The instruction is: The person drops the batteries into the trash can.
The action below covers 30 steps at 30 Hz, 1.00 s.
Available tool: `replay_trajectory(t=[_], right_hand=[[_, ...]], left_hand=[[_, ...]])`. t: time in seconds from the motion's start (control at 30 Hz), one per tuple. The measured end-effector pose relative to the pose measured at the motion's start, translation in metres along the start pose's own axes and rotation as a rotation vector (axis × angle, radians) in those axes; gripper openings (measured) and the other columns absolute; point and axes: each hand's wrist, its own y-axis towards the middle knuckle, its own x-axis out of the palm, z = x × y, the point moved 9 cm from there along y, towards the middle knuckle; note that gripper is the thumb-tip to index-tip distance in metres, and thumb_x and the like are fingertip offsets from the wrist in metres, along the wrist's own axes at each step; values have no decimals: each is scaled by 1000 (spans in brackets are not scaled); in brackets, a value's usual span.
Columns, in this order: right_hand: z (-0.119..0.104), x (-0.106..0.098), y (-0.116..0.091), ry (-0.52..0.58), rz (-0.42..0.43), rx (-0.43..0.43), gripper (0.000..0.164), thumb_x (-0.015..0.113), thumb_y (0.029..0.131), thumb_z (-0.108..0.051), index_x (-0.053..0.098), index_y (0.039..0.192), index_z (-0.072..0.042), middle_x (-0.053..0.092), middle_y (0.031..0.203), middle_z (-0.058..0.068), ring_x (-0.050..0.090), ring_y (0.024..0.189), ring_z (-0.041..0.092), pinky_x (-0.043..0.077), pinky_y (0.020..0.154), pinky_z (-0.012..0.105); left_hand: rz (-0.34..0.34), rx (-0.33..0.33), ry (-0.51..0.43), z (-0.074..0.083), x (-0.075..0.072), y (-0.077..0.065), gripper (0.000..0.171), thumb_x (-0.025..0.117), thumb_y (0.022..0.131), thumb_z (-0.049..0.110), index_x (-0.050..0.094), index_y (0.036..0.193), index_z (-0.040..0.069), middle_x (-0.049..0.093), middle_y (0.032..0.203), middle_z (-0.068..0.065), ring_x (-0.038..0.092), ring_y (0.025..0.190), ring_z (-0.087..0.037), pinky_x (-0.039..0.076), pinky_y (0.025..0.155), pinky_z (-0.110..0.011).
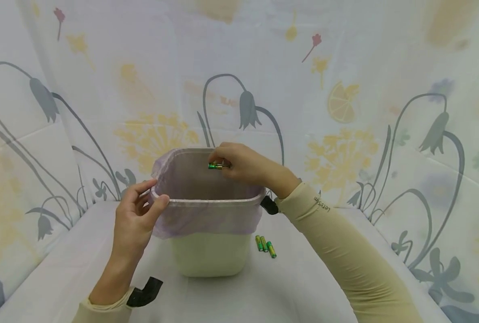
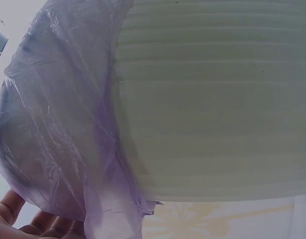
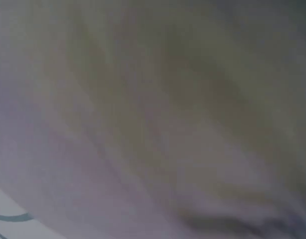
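A pale green trash bin (image 1: 211,255) stands upright on the white surface, a thin purple bag (image 1: 207,220) lining it and folded down over its rim. My left hand (image 1: 136,215) grips the bin's left rim, thumb at the front corner and fingers along the side; in the left wrist view its fingertips (image 2: 43,221) touch the bag. Over the bin's opening, my right hand (image 1: 245,163) pinches a green battery (image 1: 216,166) lying sideways. How many batteries it holds is hard to tell. The right wrist view is blurred, with only the bag and bin wall vaguely visible.
Three green batteries (image 1: 264,244) lie close together on the white tabletop (image 1: 296,287), just right of the bin. A printed floral cloth (image 1: 255,58) hangs behind and along both sides. Inside the bin, the bottom is hidden by the front rim.
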Motion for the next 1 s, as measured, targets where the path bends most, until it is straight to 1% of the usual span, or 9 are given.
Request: replay_trajectory(t=[0.17, 0.33, 0.5, 0.7, 0.9, 1.0], right_hand=[[-1, 10, 1, -51, -17, 6, 25, 57, 86, 3, 66, 105, -11, 61, 99, -2, 54, 85, 13, 45, 75, 26], [3, 18, -1, -30, -39, 35, 26, 58, 87, 1, 66, 108, -11, 60, 103, -2, 55, 90, 13, 46, 80, 25], [3, 19, -1, 1, -38, 30, 28, 56, 85, 3, 65, 109, -9, 60, 104, 0, 57, 94, 18, 46, 82, 26], [2, 19, -2, 7, -41, 28, 28, 57, 86, 3, 65, 110, -9, 60, 103, 0, 55, 93, 15, 46, 82, 25], [2, 20, -2, 13, -37, 27, 32, 55, 84, 4, 63, 113, -7, 61, 105, 2, 56, 95, 17, 45, 83, 24], [2, 21, -2, 12, -40, 28, 33, 54, 84, 4, 63, 113, -7, 61, 106, 4, 56, 93, 16, 45, 81, 24]], left_hand=[[-6, 2, 1, 0, 1, 0, 45, 67, 89, 11, 52, 131, 3, 47, 131, 1, 53, 109, -13, 42, 88, -13], [-8, 7, 2, 0, 1, 0, 45, 67, 90, 10, 51, 131, 3, 47, 131, 0, 54, 109, -14, 43, 88, -12], [-9, 20, 2, 1, 1, 0, 45, 67, 89, 9, 51, 131, 2, 47, 131, 0, 54, 108, -13, 43, 88, -13], [-7, 25, 15, 1, 1, 0, 45, 67, 90, 10, 51, 131, 2, 47, 131, 0, 54, 108, -12, 43, 88, -13], [-8, 25, 18, 1, 1, 0, 45, 67, 90, 10, 51, 131, 3, 46, 131, 0, 54, 108, -11, 42, 88, -12], [-10, 23, 20, 1, 1, -1, 45, 67, 90, 11, 51, 131, 3, 46, 132, 0, 54, 109, -11, 43, 88, -12]])
